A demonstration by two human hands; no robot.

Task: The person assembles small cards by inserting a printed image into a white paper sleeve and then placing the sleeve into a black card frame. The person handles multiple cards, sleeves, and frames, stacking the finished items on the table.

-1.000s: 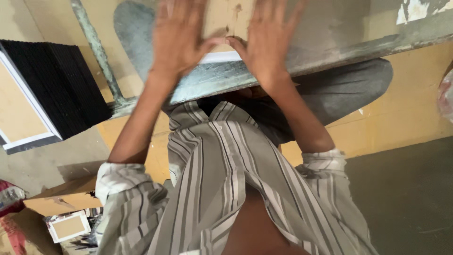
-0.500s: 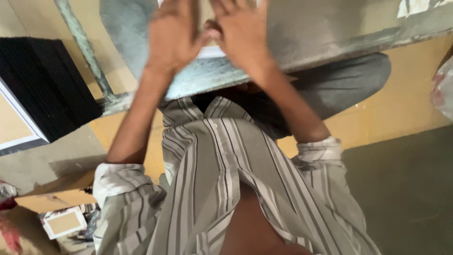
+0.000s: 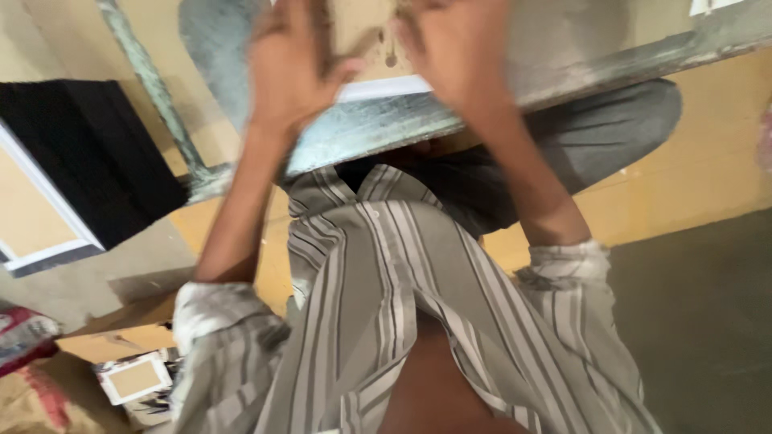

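Seen from the head camera, the left hand point(image 3: 293, 72) and right hand point(image 3: 450, 60) lie flat, fingers spread, on a pale board with a white edge point(image 3: 384, 87) that rests on the worn grey table point(image 3: 563, 72) just in front of the striped shirt point(image 3: 386, 305). No container shows clearly; a small framed panel point(image 3: 133, 378) lies on the floor at lower left. Compared with half a second ago, both hands sit slightly further apart, and motion blur remains.

Rough, worn metal bench edge point(image 3: 418, 124), matt striped cloth shirt point(image 3: 386, 297), possibly wooden pale board point(image 3: 366, 36), blurred
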